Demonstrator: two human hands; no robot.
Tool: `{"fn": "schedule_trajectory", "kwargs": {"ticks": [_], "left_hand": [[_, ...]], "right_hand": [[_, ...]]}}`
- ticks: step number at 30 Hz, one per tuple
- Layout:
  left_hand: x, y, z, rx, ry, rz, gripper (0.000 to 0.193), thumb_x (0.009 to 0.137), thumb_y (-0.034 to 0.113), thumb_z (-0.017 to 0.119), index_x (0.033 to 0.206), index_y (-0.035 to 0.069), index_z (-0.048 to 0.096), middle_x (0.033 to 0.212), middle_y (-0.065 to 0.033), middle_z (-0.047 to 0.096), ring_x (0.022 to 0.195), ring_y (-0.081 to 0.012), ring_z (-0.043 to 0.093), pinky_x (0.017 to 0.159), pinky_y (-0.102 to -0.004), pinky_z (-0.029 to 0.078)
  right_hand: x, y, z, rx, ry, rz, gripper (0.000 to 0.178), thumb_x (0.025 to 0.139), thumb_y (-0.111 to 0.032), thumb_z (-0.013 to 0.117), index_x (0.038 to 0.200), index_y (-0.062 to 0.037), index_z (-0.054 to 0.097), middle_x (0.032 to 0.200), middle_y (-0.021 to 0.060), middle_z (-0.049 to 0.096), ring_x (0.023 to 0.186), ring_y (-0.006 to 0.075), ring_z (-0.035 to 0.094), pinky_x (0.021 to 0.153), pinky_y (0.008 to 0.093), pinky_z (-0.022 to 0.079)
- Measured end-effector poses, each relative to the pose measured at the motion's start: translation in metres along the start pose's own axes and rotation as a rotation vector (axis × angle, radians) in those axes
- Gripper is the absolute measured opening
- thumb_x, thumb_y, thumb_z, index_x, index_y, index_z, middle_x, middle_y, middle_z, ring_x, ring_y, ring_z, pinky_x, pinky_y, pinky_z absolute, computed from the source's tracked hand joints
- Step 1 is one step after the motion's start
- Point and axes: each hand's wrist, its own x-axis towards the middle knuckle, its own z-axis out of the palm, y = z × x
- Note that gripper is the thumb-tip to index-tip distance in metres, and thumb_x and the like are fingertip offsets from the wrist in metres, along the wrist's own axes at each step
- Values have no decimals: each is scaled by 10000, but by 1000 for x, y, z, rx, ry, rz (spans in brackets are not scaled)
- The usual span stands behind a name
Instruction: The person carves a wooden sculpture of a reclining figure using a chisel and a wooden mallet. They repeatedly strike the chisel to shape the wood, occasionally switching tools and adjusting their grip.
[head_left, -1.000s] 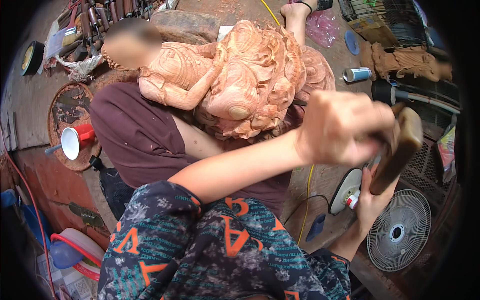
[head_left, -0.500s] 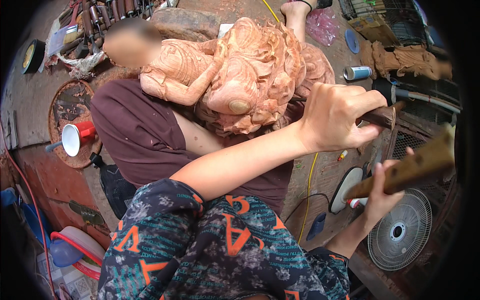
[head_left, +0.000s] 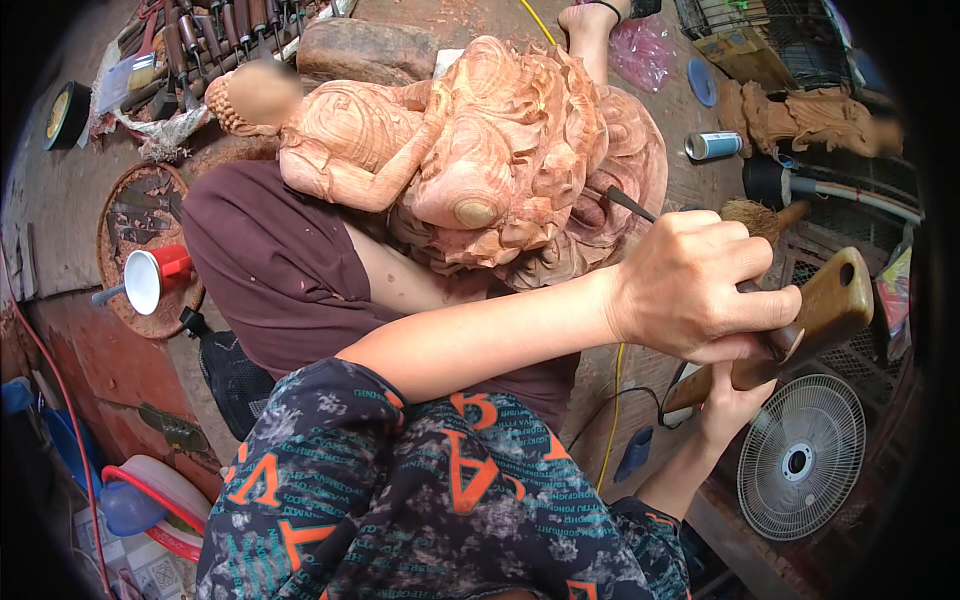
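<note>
A carved wooden seated figure (head_left: 500,150) lies on its side across my lap, its head to the left and its round petalled base to the right. My left hand (head_left: 705,285) is wrapped round a carving chisel (head_left: 632,204), whose thin dark blade points at the petalled base. Whether the tip touches the wood I cannot tell. Below it, my right hand (head_left: 735,400) grips a flat wooden mallet (head_left: 840,300) with a hole near its end. The mallet lies close against the butt of the chisel handle; my left hand partly covers it.
Several chisels (head_left: 240,25) lie in a bundle at the upper left, beside a paintbrush (head_left: 140,68). A red cup (head_left: 172,265) stands near a round chip-strewn tray (head_left: 112,190). To the right are a fan (head_left: 797,462), a can (head_left: 714,146) and another carving (head_left: 800,118). A yellow cord (head_left: 616,400) crosses the floor.
My left hand has moved down and right with the chisel, uncovering its blade. My right hand has brought the mallet up and left, against the chisel's handle end.
</note>
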Motion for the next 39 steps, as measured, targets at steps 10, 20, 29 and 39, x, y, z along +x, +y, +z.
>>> {"fn": "schedule_trajectory", "kwargs": {"ticks": [10,20,29,39], "left_hand": [[-14,-3,-3,21,84,53,297,619,332,694,869,177,647,658,20,429,502,-133,446,438,-274,325],[-12,-6,-11,-45,70,-48,321,568,335,714,825,180,599,626,13,415,530,-175,497,464,-322,361],[-8,-15,-19,-57,143,-37,326,536,287,737,798,129,624,618,3,431,490,-175,468,431,-303,335],[-10,-7,-20,-94,92,-41,309,539,355,699,754,182,560,616,17,408,524,-174,502,447,-325,356]], "right_hand": [[-1,-14,6,-175,95,-256,682,821,-84,660,1369,69,285,1289,174,464,1104,254,487,1015,393,335],[-5,-18,4,-352,157,-283,166,838,1,643,986,32,574,889,56,593,883,173,571,938,365,410],[7,-38,9,-441,123,-296,548,842,34,601,1320,54,333,836,33,504,770,122,524,946,326,393],[-7,-9,0,-812,193,-429,480,870,-59,575,1297,51,387,1118,112,537,988,221,553,915,347,435]]}}
